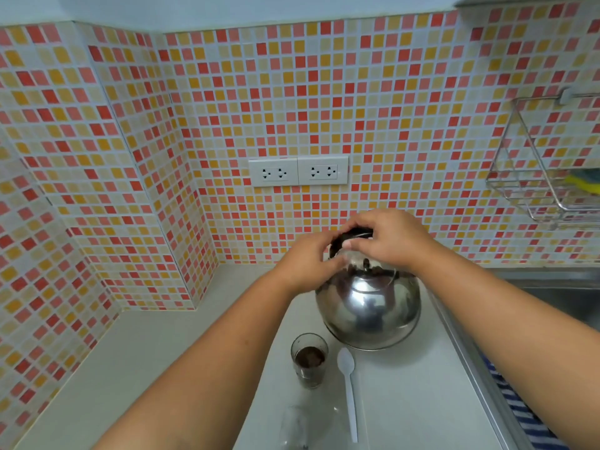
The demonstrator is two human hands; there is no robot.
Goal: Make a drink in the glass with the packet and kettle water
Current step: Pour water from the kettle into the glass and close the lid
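A round steel kettle (368,306) stands on the pale counter (181,345) near the tiled back wall. My right hand (391,241) is closed over its black handle (352,234) from above. My left hand (306,266) grips the kettle's top at the left edge of the lid; its fingertips are hidden. In front of the kettle a small glass (309,358) stands upright with brown powder in its bottom. A clear packet (297,428) lies at the counter's near edge, blurred.
A white plastic spoon (349,384) lies right of the glass, bowl toward the kettle. A steel sink (558,297) is on the right with a striped cloth (522,414) over its front edge. Wall sockets (298,171) and a wire rack (539,177) hang above.
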